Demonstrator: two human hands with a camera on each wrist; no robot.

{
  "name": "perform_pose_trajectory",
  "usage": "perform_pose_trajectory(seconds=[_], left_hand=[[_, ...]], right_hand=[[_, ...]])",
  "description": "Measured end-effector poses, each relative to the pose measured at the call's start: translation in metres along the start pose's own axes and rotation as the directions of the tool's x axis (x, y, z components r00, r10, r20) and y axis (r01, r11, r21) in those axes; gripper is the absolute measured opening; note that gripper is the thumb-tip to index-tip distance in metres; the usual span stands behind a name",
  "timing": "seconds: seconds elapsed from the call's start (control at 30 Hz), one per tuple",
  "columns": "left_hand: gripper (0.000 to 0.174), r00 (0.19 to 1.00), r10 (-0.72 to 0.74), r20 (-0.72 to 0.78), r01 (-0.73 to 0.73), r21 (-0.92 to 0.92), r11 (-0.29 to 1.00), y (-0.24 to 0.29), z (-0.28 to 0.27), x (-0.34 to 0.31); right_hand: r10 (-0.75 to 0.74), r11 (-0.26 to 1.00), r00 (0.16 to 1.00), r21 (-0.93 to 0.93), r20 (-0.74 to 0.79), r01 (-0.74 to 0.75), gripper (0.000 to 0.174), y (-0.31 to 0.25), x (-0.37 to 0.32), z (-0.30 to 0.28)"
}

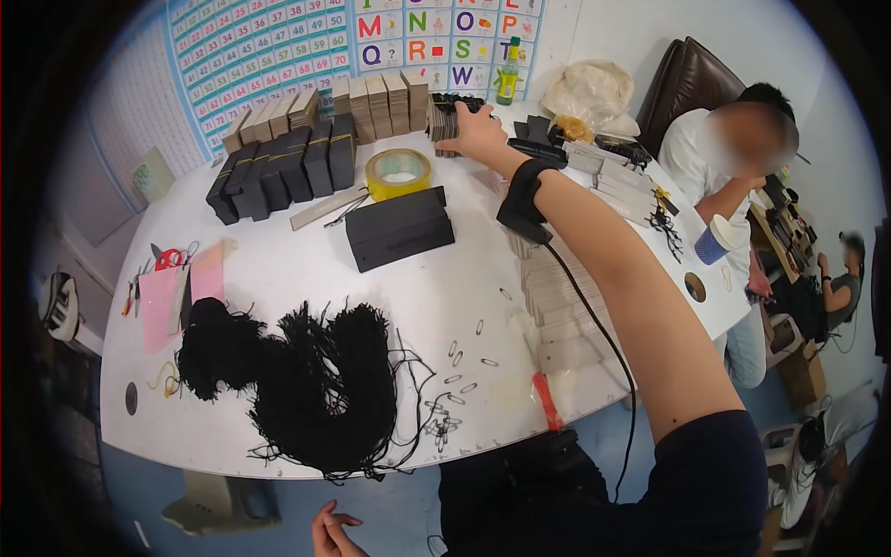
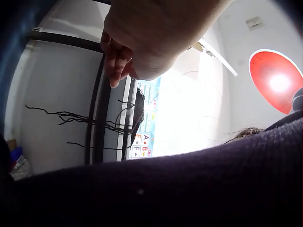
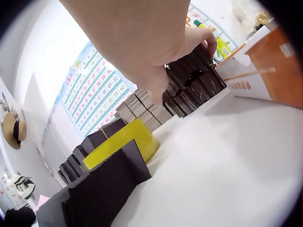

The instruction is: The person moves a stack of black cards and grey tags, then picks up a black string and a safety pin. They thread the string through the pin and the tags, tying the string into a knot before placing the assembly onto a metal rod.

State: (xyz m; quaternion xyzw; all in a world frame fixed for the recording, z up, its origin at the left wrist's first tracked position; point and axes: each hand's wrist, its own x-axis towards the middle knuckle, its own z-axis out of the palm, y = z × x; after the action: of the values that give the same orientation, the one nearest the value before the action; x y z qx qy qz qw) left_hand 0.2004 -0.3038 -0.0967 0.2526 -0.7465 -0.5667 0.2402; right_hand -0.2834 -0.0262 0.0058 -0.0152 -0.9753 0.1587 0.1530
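Note:
At the far side of the table my right hand (image 1: 480, 136) reaches out and grips a bundle of thin dark cards (image 3: 193, 78). The thumb lies along one side of the bundle and the fingers along the other. Just left of it stand grey-brown card stacks (image 1: 382, 107). My left hand (image 1: 334, 531) hangs below the table's front edge, fingers loosely bent and holding nothing. In the left wrist view this hand (image 2: 142, 52) is seen from below, with black threads (image 2: 102, 122) jutting past the table edge. A black thread bundle (image 1: 325, 395) lies nearest to it on the table.
A black folded card piece (image 1: 401, 230) and a yellow tape roll (image 1: 399, 174) lie mid-table, beside black bundles (image 1: 288, 167). Safety pins (image 1: 444, 422) are scattered near the front. Scissors (image 1: 169, 260) lie left. A seated person (image 1: 705, 148) and a paper cup (image 1: 716, 239) are at right.

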Motion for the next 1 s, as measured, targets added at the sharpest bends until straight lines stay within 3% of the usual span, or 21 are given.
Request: perform_pose_trajectory(seconds=[0.23,0.27,0.37,0.4,0.57,0.63,0.77,0.83,0.93,0.97,1.0], left_hand=[[0.028,1.000,0.009,-0.002,-0.009,0.053,0.999,0.004,-0.003,0.000],[0.028,1.000,0.007,0.001,-0.007,0.058,0.998,0.003,-0.003,0.000],[0.026,1.000,0.018,-0.019,-0.018,0.033,0.999,-0.004,0.001,0.000],[0.024,0.998,0.060,-0.025,-0.058,0.075,0.996,-0.009,0.004,0.001],[0.029,0.993,0.108,0.045,-0.111,0.080,0.991,-0.017,0.013,0.003],[0.015,0.991,0.096,0.089,-0.092,-0.046,0.995,-0.015,0.016,0.000],[0.023,0.984,0.126,0.127,-0.125,-0.016,0.992,0.000,0.021,-0.009],[0.027,0.977,0.047,0.210,-0.048,-0.003,0.999,0.009,0.019,-0.017],[0.027,0.972,0.114,0.205,-0.126,0.043,0.991,0.014,0.014,-0.034],[0.027,0.977,0.117,0.180,-0.128,0.050,0.991,0.012,0.011,-0.039],[0.024,0.982,0.133,0.137,-0.142,0.058,0.988,0.008,0.008,-0.046]], right_hand=[[-0.020,0.999,0.998,0.029,-0.061,0.022,0.083,0.012,0.006,0.002],[-0.014,0.997,0.999,-0.076,-0.034,0.011,0.088,0.012,0.006,-0.001],[-0.070,0.997,0.997,-0.044,-0.020,0.069,0.097,0.022,0.020,-0.015],[-0.120,0.992,0.989,-0.036,0.086,0.124,0.101,0.022,0.016,-0.040],[-0.352,0.936,0.936,0.008,0.013,0.352,0.071,0.037,-0.078,-0.152],[-0.379,0.925,0.925,-0.011,0.039,0.379,0.056,0.043,-0.125,-0.182],[-0.530,0.844,0.839,-0.020,0.121,0.536,0.041,0.053,-0.189,-0.195],[-0.585,0.800,0.800,-0.063,0.135,0.596,0.038,0.051,-0.204,-0.194],[-0.560,0.710,0.709,-0.193,0.429,0.678,0.043,0.036,-0.217,-0.208],[-0.582,0.698,0.695,-0.180,0.422,0.693,0.043,0.035,-0.214,-0.220],[-0.518,0.717,0.663,-0.148,0.541,0.681,0.046,0.041,-0.205,-0.232]])
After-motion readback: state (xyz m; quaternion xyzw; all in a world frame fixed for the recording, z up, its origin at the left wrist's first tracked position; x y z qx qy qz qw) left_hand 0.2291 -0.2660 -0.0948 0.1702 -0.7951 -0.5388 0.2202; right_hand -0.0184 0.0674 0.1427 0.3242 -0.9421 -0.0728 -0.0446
